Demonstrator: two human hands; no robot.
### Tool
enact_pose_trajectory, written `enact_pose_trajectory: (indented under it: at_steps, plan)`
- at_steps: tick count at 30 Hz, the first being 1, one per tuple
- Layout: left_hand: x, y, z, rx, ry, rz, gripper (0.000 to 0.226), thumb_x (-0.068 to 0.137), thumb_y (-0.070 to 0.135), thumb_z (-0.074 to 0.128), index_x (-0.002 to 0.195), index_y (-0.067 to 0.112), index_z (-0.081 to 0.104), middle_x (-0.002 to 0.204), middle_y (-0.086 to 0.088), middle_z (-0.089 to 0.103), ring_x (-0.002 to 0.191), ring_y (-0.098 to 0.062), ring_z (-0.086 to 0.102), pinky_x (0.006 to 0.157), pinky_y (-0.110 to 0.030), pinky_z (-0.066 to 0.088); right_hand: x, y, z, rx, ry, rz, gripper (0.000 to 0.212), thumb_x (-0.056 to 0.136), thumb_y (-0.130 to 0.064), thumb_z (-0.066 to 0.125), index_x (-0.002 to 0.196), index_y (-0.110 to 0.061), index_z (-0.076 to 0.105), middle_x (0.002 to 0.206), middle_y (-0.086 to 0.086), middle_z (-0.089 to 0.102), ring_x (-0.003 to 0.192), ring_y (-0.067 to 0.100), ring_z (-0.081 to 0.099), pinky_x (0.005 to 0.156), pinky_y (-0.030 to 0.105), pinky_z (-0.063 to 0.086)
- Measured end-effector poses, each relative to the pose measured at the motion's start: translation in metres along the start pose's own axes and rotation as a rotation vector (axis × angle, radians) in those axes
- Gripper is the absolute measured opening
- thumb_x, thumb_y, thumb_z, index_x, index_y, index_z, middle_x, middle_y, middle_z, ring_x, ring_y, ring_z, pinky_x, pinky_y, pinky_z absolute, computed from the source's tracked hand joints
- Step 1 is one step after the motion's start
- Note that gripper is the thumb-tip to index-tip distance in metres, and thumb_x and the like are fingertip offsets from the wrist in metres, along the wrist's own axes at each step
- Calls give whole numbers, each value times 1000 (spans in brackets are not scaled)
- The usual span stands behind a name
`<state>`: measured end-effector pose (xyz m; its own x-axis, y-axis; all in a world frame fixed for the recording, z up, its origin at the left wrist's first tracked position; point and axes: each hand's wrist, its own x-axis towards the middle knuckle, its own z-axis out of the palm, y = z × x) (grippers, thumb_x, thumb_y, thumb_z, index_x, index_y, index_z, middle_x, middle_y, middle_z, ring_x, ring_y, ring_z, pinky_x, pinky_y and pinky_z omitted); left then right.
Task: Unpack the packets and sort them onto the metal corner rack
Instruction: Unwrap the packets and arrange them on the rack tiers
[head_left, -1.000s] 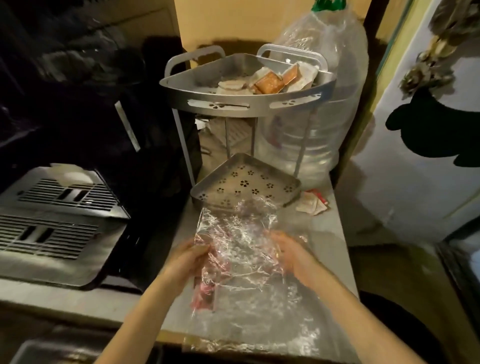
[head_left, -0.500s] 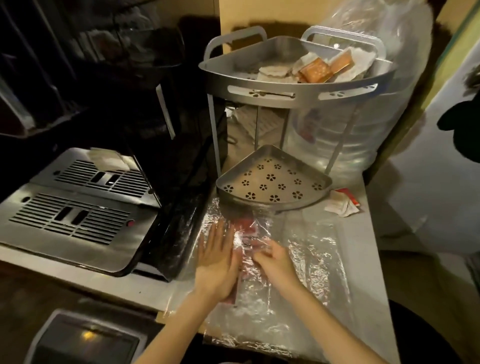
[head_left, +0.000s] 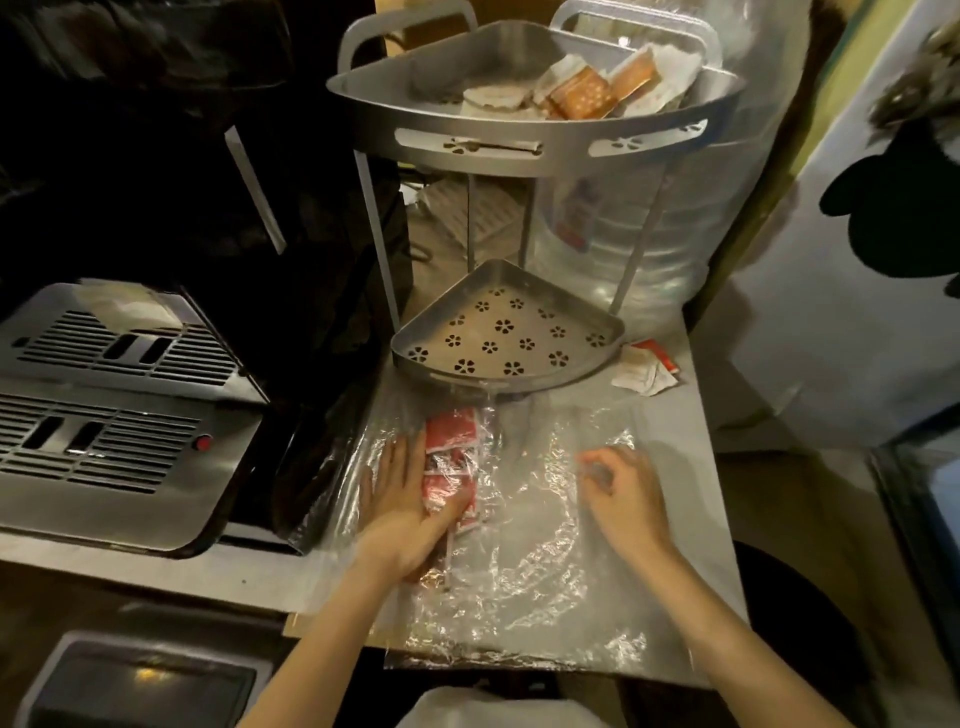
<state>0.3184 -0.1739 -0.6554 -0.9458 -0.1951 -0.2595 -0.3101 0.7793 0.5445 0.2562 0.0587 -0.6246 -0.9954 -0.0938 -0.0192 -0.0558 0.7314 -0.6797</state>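
Observation:
A clear plastic bag (head_left: 524, 551) lies flat on the grey counter. Several red packets (head_left: 451, 434) sit inside it near its left side. My left hand (head_left: 410, 509) rests flat on the bag, pressing the packets down with the fingers spread. My right hand (head_left: 623, 493) hovers over the bag's right half, thumb and forefinger pinched on the plastic. Behind stands the metal corner rack (head_left: 550, 150); its upper tray holds orange and white packets (head_left: 582, 93), and its lower perforated tray (head_left: 415, 338) holds nothing.
A white-and-red packet (head_left: 644, 366) lies on the counter to the right of the lower tray. A large clear water bottle (head_left: 670, 244) stands behind the rack. A black and steel machine (head_left: 119, 405) fills the left. The counter edge runs close on the right.
The bag was held up a second ago and now lies flat on the counter. My left hand stays pressed on the packets; my right hand has moved right, away from them.

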Motion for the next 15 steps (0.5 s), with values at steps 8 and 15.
enact_pose_trajectory:
  at_steps: [8,15]
  plan:
    - [12,24,-4,45,92,-82,99,70,72,51,145,26,5,156,-7,-10,144,-28,0,116,-52,10,-7,9,-22,88,61,398,65,82,-39,63,134,-10,36,123,10,54,105,26,52,83,36,44]
    - [3,31,7,-32,154,84,59,83,62,16,131,52,-18,151,10,-23,144,-19,-5,116,-50,13,4,8,-46,461,-274,586,14,78,-20,69,84,-7,68,71,3,66,61,11,55,53,22,38]
